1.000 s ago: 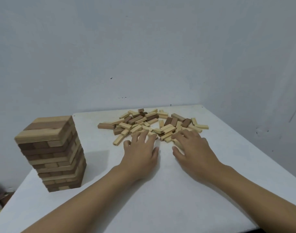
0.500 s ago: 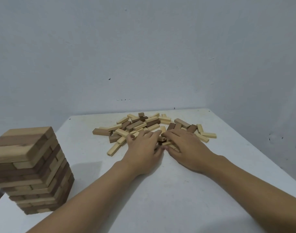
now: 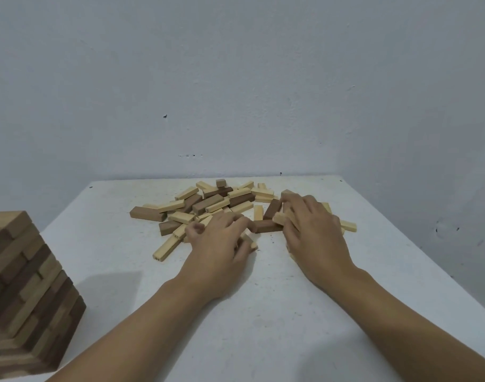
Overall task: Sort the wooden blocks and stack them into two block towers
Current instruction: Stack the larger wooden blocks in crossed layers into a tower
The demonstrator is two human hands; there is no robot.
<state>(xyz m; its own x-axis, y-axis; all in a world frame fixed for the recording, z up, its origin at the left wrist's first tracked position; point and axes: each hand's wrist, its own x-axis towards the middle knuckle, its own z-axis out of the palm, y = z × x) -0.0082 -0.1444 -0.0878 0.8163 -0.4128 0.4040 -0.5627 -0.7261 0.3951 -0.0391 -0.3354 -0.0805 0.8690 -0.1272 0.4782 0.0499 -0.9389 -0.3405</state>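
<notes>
The loose wooden blocks [image 3: 213, 205] lie heaped at the far middle of the table [image 3: 263, 340]. The left hand [image 3: 219, 244] curls round a pale block [image 3: 251, 244] at the heap's near edge. The right hand [image 3: 310, 230] grips a second pale block [image 3: 279, 218] beside it. A stacked tower [image 3: 23, 293] stands at the left edge.

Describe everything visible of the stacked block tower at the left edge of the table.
The block tower is a square-sided stack of wooden blocks, light and dark brown mixed, laid in flat layers that alternate in direction. It stands upright and tidy on the white table, at its near left side; the picture's left edge cuts part of it off. Its shadow falls to the right. Nothing touches it: the left hand and right hand both grip loose blocks in the pile farther back.
</notes>
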